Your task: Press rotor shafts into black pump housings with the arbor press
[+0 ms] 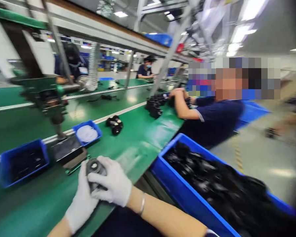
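Observation:
Both my hands wear white gloves and close around one black cylindrical part [95, 167] with a pale round centre on its upper face. My left hand [82, 200] grips it from the left and below. From the right, my right hand [114, 181] wraps its fingers across the front. The part is held above the green work surface [135, 154], near its front edge. Just beyond my hands stands a dark metal block fixture [67, 151] beneath a green press-like machine [49, 95]. The fingers partly cover the part, so its exact kind does not show.
A large blue crate [187, 194] of black parts stands at the right. Small blue bins hold dark pieces [27, 163] and white discs [86, 133]. Several black parts [114, 124] lie further along the bench. A co-worker [212, 115] leans over the bench at right.

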Demonstrator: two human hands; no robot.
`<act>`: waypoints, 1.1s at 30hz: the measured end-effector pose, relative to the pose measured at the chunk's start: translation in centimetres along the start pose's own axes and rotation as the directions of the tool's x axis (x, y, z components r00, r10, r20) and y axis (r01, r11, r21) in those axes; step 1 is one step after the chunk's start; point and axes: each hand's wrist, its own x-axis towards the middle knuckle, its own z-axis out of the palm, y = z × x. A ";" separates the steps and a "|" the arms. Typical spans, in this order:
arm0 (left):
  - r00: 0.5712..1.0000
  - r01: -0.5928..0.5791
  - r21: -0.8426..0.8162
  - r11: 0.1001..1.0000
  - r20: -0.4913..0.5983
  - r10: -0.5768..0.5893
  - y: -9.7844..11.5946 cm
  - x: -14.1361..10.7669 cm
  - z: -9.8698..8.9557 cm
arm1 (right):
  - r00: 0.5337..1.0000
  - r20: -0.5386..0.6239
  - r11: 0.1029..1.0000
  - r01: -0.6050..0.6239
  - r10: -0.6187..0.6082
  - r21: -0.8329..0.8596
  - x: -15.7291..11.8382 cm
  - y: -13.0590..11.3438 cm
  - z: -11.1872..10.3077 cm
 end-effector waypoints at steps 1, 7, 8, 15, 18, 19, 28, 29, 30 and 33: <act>1.000 0.006 0.018 1.000 0.007 -0.006 -0.3 -0.4 -0.6 | 1.000 -0.027 1.000 -0.012 0.013 0.012 0.0 0.4 0.0; 0.995 -0.018 -0.071 0.997 0.098 0.025 -0.7 -0.6 -1.0 | 0.985 -0.132 0.978 -0.129 0.108 -0.164 -0.5 1.9 0.3; 0.996 -0.021 -0.087 0.996 0.089 0.029 -0.7 -0.5 -1.0 | 0.982 -0.135 0.966 -0.161 0.135 -0.202 -0.6 1.8 0.4; 0.997 -0.079 -0.087 0.993 -0.003 0.080 -1.2 0.2 -1.5 | 0.967 -0.110 0.934 -0.250 0.229 -0.254 0.2 1.0 0.5; 0.997 -0.080 -0.031 0.996 -0.023 0.079 -1.2 0.2 -1.6 | 0.975 -0.062 0.951 -0.221 0.212 -0.217 0.8 1.4 -0.5; 0.996 -0.080 -0.018 0.997 -0.028 0.079 -1.1 0.2 -1.6 | 0.979 -0.047 0.959 -0.204 0.198 -0.199 1.0 1.6 -1.1; 0.997 -0.065 0.005 0.998 -0.034 0.065 -0.1 0.4 -1.8 | 0.980 -0.167 0.986 -0.124 0.105 -0.110 1.0 3.0 -2.8; 0.998 -0.058 0.011 0.998 -0.037 0.058 -0.1 0.3 -1.8 | 0.985 -0.119 0.985 -0.138 0.125 -0.108 0.7 3.0 -2.4; 0.998 -0.050 0.016 0.999 -0.037 0.051 -0.1 0.3 -1.8 | 0.986 -0.089 0.983 -0.152 0.143 -0.107 0.5 3.0 -2.0; 0.999 -0.034 0.027 0.999 -0.035 0.035 -0.1 0.2 -1.8 | 0.981 -0.130 0.983 -0.156 0.144 -0.095 0.1 2.9 -1.4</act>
